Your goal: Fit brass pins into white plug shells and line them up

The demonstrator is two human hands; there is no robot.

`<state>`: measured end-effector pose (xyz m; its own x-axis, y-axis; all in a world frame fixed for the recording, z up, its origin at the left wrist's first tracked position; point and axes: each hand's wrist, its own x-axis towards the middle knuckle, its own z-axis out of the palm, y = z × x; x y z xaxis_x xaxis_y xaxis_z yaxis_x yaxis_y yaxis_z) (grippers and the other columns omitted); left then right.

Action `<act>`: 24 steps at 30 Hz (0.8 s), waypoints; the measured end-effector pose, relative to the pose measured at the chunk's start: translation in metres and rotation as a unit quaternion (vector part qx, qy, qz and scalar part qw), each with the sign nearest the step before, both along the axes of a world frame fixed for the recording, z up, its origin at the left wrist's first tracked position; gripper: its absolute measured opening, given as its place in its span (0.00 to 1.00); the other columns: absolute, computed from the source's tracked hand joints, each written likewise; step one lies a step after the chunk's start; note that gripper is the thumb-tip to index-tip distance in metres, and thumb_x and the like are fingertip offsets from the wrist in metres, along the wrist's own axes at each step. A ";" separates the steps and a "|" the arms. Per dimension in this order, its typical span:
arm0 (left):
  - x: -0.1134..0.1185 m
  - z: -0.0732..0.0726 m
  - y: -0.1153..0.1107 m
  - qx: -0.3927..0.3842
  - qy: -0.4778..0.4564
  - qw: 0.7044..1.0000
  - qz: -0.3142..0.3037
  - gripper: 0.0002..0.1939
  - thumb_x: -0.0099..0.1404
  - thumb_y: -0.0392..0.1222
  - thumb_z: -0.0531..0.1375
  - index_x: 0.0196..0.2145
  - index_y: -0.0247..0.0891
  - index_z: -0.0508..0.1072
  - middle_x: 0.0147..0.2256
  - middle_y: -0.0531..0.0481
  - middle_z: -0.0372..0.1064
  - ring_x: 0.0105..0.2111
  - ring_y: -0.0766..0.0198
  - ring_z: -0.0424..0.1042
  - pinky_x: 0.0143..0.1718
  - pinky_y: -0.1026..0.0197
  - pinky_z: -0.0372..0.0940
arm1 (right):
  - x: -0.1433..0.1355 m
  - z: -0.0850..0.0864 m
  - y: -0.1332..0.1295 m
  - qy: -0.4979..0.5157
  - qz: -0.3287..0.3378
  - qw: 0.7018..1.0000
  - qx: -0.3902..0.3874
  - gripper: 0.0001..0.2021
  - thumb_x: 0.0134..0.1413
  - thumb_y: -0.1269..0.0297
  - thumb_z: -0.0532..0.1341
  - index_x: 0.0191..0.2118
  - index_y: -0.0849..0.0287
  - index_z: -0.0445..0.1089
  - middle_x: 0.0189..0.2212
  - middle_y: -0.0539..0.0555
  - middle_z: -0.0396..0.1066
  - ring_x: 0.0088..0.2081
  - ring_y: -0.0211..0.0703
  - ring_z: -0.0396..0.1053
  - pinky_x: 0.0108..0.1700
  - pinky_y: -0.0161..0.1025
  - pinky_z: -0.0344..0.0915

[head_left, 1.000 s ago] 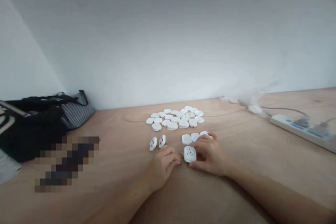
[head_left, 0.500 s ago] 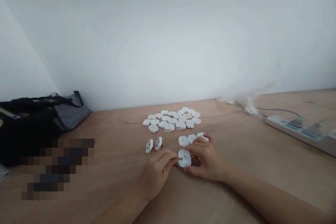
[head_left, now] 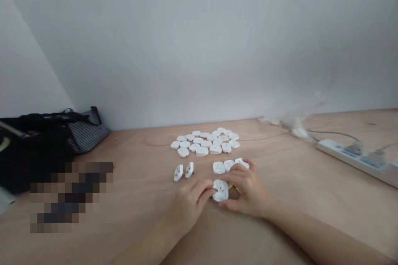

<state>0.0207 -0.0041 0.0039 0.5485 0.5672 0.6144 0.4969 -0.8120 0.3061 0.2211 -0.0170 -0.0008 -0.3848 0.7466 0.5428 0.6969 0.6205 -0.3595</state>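
Gripping the white piece [head_left: 221, 192] by its upper and lower rim, your right hand [head_left: 248, 190] is holding it at the lower centre of the frame, brass parts [head_left: 235, 187] showing just right of it. Your left hand [head_left: 192, 201] is meeting its left edge with fingertips together; whether they are pinching anything, I cannot tell. Just above, 3 pieces [head_left: 219, 168] are lying in a row. Probably light and stiff, the smooth piece is likely offering its safest hold at the rim.
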 end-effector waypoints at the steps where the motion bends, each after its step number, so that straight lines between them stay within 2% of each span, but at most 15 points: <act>1: 0.000 0.000 0.000 0.001 -0.014 1.000 -0.001 0.06 0.65 0.37 0.54 0.33 0.37 0.70 0.28 0.51 0.71 0.29 0.65 0.71 0.31 0.66 0.66 | 0.000 0.000 0.000 -0.002 0.004 1.000 0.004 0.20 0.39 0.50 0.66 0.40 0.52 0.70 0.31 0.51 0.73 0.39 0.48 0.65 0.52 0.52 0.40; 4: 0.000 0.001 0.001 0.014 -0.054 0.998 -0.030 0.05 0.64 0.36 0.56 0.31 0.37 0.71 0.27 0.51 0.71 0.28 0.66 0.70 0.31 0.67 0.65 | 0.000 -0.001 0.000 0.000 0.011 1.000 0.019 0.21 0.40 0.48 0.65 0.41 0.52 0.70 0.31 0.52 0.74 0.40 0.49 0.65 0.52 0.52 0.40; 7: -0.001 0.002 0.001 0.037 -0.065 0.996 -0.052 0.05 0.63 0.36 0.58 0.33 0.36 0.74 0.29 0.49 0.70 0.29 0.66 0.70 0.31 0.66 0.65 | 0.001 -0.001 -0.001 0.008 0.009 1.000 0.024 0.21 0.41 0.47 0.65 0.41 0.53 0.70 0.30 0.52 0.73 0.39 0.48 0.65 0.52 0.52 0.40; 11: -0.006 0.004 0.001 0.057 -0.024 0.996 -0.068 0.09 0.63 0.39 0.57 0.40 0.36 0.74 0.32 0.45 0.69 0.32 0.63 0.69 0.33 0.63 0.66 | 0.003 -0.003 0.001 0.011 0.012 1.000 0.021 0.20 0.42 0.49 0.65 0.41 0.53 0.70 0.31 0.52 0.74 0.40 0.48 0.65 0.53 0.52 0.40; 18: -0.011 0.007 0.003 0.072 0.044 0.994 -0.070 0.12 0.63 0.44 0.58 0.42 0.38 0.74 0.36 0.43 0.68 0.36 0.60 0.68 0.38 0.58 0.66 | 0.006 -0.004 0.003 0.010 0.028 1.000 0.009 0.20 0.43 0.49 0.64 0.42 0.53 0.70 0.31 0.52 0.73 0.40 0.48 0.66 0.52 0.53 0.41; 22: -0.012 0.005 0.005 0.075 0.075 0.991 -0.088 0.10 0.61 0.43 0.59 0.41 0.40 0.74 0.39 0.44 0.68 0.39 0.58 0.68 0.41 0.55 0.65 | 0.006 -0.003 0.003 0.014 0.042 0.999 0.002 0.21 0.42 0.48 0.65 0.42 0.52 0.69 0.33 0.52 0.73 0.41 0.48 0.66 0.53 0.53 0.40; 24: -0.012 0.004 0.005 0.067 0.067 0.992 -0.081 0.14 0.61 0.43 0.60 0.44 0.41 0.72 0.42 0.44 0.67 0.42 0.57 0.67 0.44 0.53 0.65 | 0.006 -0.002 0.003 0.012 0.045 0.999 0.000 0.22 0.42 0.47 0.64 0.45 0.50 0.68 0.34 0.51 0.73 0.41 0.48 0.66 0.54 0.53 0.40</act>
<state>0.0083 0.0010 0.0077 0.7073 0.3838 0.5936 0.3863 -0.9132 0.1301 0.2275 -0.0142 -0.0031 -0.4366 0.7102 0.5522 0.6295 0.6797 -0.3764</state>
